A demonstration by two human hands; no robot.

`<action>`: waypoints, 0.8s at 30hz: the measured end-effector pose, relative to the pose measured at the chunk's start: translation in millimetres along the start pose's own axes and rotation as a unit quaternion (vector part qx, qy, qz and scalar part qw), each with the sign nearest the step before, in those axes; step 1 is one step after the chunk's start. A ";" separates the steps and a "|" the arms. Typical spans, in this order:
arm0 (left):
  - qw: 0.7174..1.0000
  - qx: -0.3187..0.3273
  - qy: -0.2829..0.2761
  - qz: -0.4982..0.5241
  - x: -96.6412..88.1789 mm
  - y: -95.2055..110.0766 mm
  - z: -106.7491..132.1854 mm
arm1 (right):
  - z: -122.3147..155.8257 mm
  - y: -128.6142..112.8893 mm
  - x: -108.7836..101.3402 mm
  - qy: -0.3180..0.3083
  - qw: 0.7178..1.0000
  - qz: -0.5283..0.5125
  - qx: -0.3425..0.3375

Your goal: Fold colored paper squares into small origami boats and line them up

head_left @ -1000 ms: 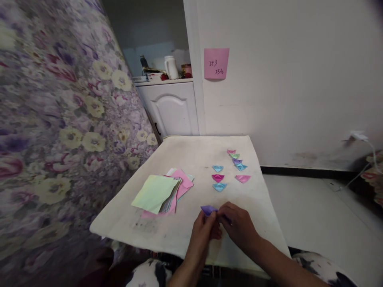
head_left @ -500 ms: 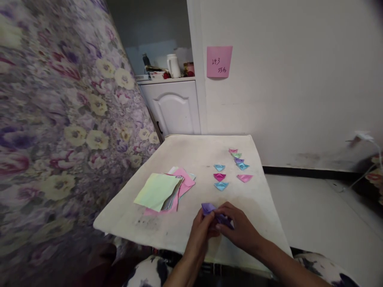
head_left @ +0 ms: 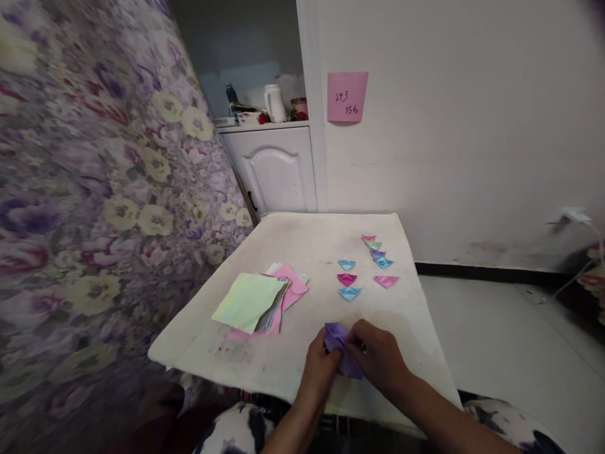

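Both hands met just above the near edge of the white cloth-covered table (head_left: 293, 239). The left hand (head_left: 321, 366) and right hand (head_left: 378, 356) pinched the small purple folded paper piece (head_left: 341, 350) between their fingertips (thumbs mostly hidden). My worry was that an uneven squeeze could skew the crease or tear the paper.

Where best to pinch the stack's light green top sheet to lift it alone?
Pinch the light green paper sheet at its left corner, coming from the left: it lies flat and skewed, that corner seemingly jutting past the pile of coloured sheets beneath.
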State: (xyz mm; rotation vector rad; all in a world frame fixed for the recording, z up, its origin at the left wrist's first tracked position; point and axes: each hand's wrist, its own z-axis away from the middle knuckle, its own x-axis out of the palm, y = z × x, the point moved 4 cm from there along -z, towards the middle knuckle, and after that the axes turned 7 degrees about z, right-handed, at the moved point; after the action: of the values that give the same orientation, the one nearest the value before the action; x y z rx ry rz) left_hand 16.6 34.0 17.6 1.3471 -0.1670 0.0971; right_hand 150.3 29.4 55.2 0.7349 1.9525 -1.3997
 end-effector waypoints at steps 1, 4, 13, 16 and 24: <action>1.000 0.001 -0.003 -0.006 -0.3 -0.3 -0.7 | -1.1 3.2 -0.3 0.009 1.000 0.006 0.021; 1.000 -0.002 -0.013 -0.025 -1.2 -1.8 -2.0 | -3.8 12.2 0.5 0.019 0.997 -0.003 0.079; 0.995 0.008 -0.028 -0.095 -1.6 -0.6 -0.3 | -7.7 22.2 8.4 -0.009 0.995 -0.024 0.099; 0.993 0.013 -0.033 -0.116 -1.5 0.7 0.4 | -7.4 21.1 7.4 -0.023 0.996 -0.018 0.082; 0.982 0.043 -0.024 -0.184 -2.3 3.7 0.0 | -4.6 10.6 6.2 -0.002 1.000 0.006 0.026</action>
State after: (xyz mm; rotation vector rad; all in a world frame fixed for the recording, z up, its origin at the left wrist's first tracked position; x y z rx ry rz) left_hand 13.7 34.9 20.8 1.4460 0.0479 -0.2419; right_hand 153.4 37.3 45.2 0.7649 1.9114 -1.4491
